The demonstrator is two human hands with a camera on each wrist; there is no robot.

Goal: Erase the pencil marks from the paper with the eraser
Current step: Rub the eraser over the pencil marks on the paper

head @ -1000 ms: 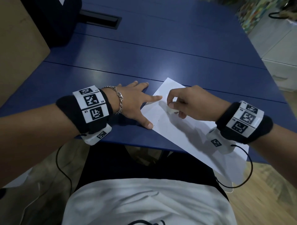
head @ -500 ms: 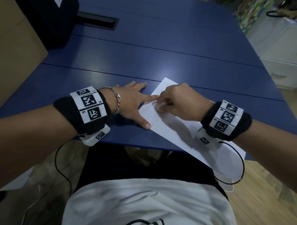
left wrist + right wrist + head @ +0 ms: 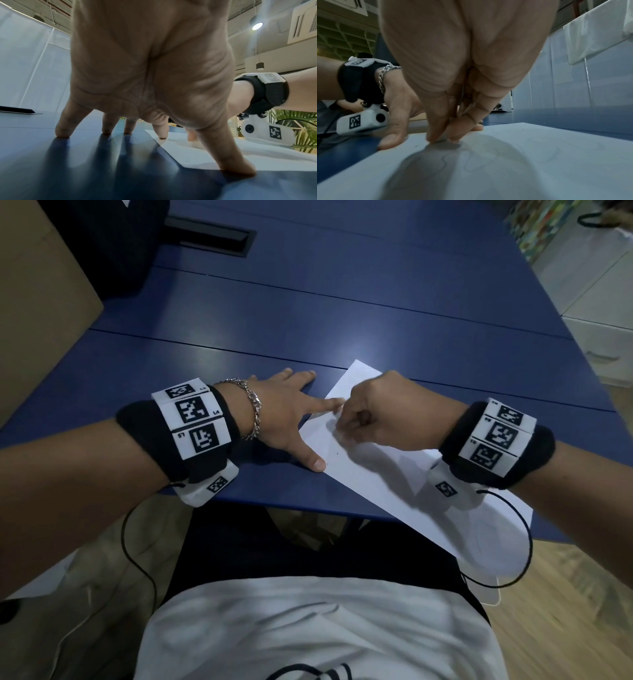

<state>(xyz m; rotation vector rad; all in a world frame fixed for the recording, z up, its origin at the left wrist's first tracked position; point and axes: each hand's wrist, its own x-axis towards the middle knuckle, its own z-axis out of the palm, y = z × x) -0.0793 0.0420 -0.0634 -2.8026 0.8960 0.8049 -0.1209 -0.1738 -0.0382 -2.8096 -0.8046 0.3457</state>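
Observation:
A white paper (image 3: 376, 474) lies slantwise on the blue table (image 3: 308, 320), its near right end hanging over the front edge. My left hand (image 3: 301, 426) lies spread flat, with index fingertip and thumb pressing the paper's left edge and the other fingers on the table. My right hand (image 3: 346, 426) is curled, its fingertips pinched together and pressed down on the paper close to the left index finger. The eraser is hidden inside that pinch. In the right wrist view faint looping pencil marks (image 3: 471, 159) run across the paper (image 3: 556, 175) just in front of the fingertips (image 3: 436, 138).
A black slot cover (image 3: 209, 232) is set into the table at the back left, beside a dark bulky object (image 3: 102, 241). A brown panel (image 3: 34, 320) stands on the left and white cabinets (image 3: 603, 337) on the right. Cables hang from both wrist cameras.
My right hand has slid left along the paper toward its upper left corner and now nearly touches the left index finger. The left hand has stayed put.

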